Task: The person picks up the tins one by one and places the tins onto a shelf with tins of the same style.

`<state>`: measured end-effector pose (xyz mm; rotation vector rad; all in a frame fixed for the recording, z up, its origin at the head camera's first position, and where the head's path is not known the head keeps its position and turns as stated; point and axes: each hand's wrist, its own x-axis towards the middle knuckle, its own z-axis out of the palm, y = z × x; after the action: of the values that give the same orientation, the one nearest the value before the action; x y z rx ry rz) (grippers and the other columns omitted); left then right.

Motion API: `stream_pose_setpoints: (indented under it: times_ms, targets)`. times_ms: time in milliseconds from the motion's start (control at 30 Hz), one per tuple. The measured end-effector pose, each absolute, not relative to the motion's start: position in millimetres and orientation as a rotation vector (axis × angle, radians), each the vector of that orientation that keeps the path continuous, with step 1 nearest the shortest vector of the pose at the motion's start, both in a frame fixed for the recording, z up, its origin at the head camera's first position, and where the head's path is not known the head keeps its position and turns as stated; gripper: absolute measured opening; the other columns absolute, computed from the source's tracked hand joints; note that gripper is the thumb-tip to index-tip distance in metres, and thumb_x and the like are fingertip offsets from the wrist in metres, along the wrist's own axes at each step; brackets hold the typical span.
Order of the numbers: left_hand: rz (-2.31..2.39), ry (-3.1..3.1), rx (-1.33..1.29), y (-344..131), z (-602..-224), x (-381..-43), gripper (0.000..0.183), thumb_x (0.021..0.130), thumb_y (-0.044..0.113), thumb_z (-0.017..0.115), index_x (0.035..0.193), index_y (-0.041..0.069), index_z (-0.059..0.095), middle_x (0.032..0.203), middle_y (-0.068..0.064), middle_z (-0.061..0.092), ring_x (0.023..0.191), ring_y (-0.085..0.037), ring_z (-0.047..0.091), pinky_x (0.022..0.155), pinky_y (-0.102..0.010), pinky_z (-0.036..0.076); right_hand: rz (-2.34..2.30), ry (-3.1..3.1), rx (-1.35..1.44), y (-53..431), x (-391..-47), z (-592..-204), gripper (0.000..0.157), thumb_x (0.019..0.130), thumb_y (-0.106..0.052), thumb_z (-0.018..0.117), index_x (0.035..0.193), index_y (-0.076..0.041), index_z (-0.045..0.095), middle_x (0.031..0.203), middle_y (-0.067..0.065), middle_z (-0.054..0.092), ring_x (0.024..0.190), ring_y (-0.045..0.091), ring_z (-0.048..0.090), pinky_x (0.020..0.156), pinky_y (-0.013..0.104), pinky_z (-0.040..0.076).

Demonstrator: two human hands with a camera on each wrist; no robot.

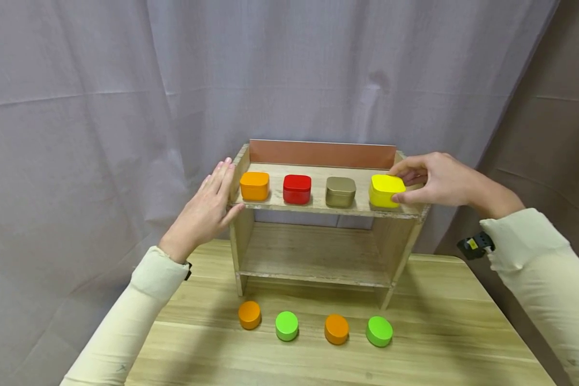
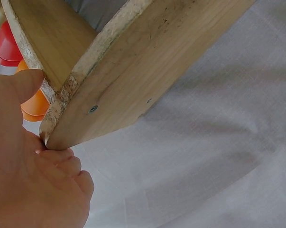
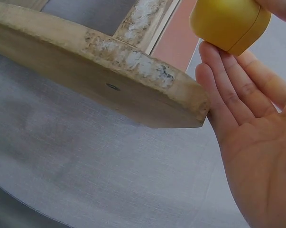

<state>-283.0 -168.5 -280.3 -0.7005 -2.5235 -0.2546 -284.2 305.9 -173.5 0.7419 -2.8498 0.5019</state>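
A small wooden shelf point(image 1: 313, 249) stands on the table. My left hand point(image 1: 205, 201) rests against its upper left side, fingers straight, thumb point(image 2: 26, 84) at the front edge of the top board. On that board, from left to right, stand an orange box point(image 1: 254, 186), a red box point(image 1: 297, 190) and an olive-gold box point(image 1: 340, 192), each with rounded corners. At the right end, a yellow box point(image 1: 386, 191) is pinched by my right hand point(image 1: 439, 179), thumb in front and fingers behind. The right wrist view shows the yellow box point(image 3: 228, 23) between thumb and fingers.
In front of the shelf, a row of round containers lies on the table point(image 1: 439, 332): orange point(image 1: 249, 315), green point(image 1: 287, 326), orange point(image 1: 336, 329) and green point(image 1: 379, 331). A brown strip point(image 1: 320, 154) backs the top board. Behind hangs a grey curtain point(image 1: 294, 69).
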Motion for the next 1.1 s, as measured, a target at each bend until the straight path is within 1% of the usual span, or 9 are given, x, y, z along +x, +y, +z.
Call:
stream_pose_setpoints:
  times_ms: [267, 600, 700, 767, 867, 967, 1100]
  targets:
    - [-0.247, -2.519, -0.704, -168.9, -278.7, -283.3, 0.087, 0.109, 0.039, 0.056, 0.168, -0.004, 0.008, 0.178, -0.021, 0.005, 0.166, -0.039, 0.009, 0.133, -0.060, 0.020, 0.467, -2.853, 0.735, 304.1, -283.8, -175.4, 0.054, 0.085, -0.035, 0.089, 0.132, -0.014, 0.072, 0.119, 0.004, 0.079, 0.107, 0.022, 0.076, 0.082, 0.011, 0.055]
    - [-0.250, -2.523, -0.699, -170.7, -280.1, -281.6, 0.087, 0.110, 0.040, 0.055, 0.168, -0.003, 0.007, 0.178, -0.021, 0.004, 0.166, -0.039, 0.008, 0.133, -0.059, 0.020, 0.441, -2.852, 0.739, 301.5, -284.6, -176.7, 0.054, 0.085, -0.035, 0.089, 0.132, -0.014, 0.072, 0.120, 0.005, 0.079, 0.109, 0.024, 0.076, 0.084, 0.011, 0.054]
    - [-0.245, -2.518, -0.702, -170.3, -280.0, -282.1, 0.087, 0.110, 0.040, 0.055, 0.168, -0.003, 0.008, 0.178, -0.022, 0.005, 0.166, -0.039, 0.009, 0.133, -0.060, 0.020, 0.437, -2.859, 0.736, 302.0, -283.8, -176.8, 0.055, 0.085, -0.036, 0.089, 0.132, -0.015, 0.072, 0.121, 0.005, 0.078, 0.110, 0.024, 0.075, 0.088, 0.019, 0.058]
    - [-0.244, -2.515, -0.704, -170.1, -279.7, -282.4, 0.087, 0.110, 0.040, 0.055, 0.168, -0.003, 0.008, 0.178, -0.023, 0.006, 0.166, -0.039, 0.009, 0.132, -0.060, 0.021, 0.441, -2.865, 0.734, 302.4, -283.3, -177.3, 0.055, 0.085, -0.037, 0.089, 0.132, -0.015, 0.072, 0.122, 0.006, 0.078, 0.111, 0.025, 0.075, 0.092, 0.027, 0.062]
    - [-0.245, -2.514, -0.704, -169.7, -279.4, -282.3, 0.086, 0.110, 0.040, 0.056, 0.168, -0.003, 0.009, 0.178, -0.022, 0.006, 0.166, -0.039, 0.009, 0.132, -0.060, 0.021, 0.438, -2.871, 0.742, 302.8, -283.5, -178.4, 0.055, 0.085, -0.037, 0.089, 0.132, -0.014, 0.072, 0.123, 0.006, 0.077, 0.112, 0.026, 0.074, 0.096, 0.039, 0.063]
    - [-0.249, -2.519, -0.702, -169.3, -279.5, -282.0, 0.087, 0.109, 0.040, 0.056, 0.168, -0.003, 0.008, 0.178, -0.022, 0.005, 0.166, -0.039, 0.009, 0.133, -0.059, 0.020, 0.435, -2.874, 0.750, 303.7, -284.4, -179.0, 0.054, 0.085, -0.035, 0.089, 0.132, -0.013, 0.072, 0.123, 0.006, 0.077, 0.113, 0.026, 0.074, 0.098, 0.045, 0.062]
    - [-0.250, -2.522, -0.702, -168.4, -280.2, -282.7, 0.087, 0.110, 0.040, 0.055, 0.168, -0.002, 0.007, 0.178, -0.021, 0.004, 0.166, -0.039, 0.009, 0.133, -0.059, 0.019, 0.428, -2.876, 0.753, 305.5, -285.7, -179.5, 0.054, 0.086, -0.034, 0.088, 0.133, -0.013, 0.072, 0.124, 0.007, 0.077, 0.113, 0.027, 0.074, 0.099, 0.047, 0.062]
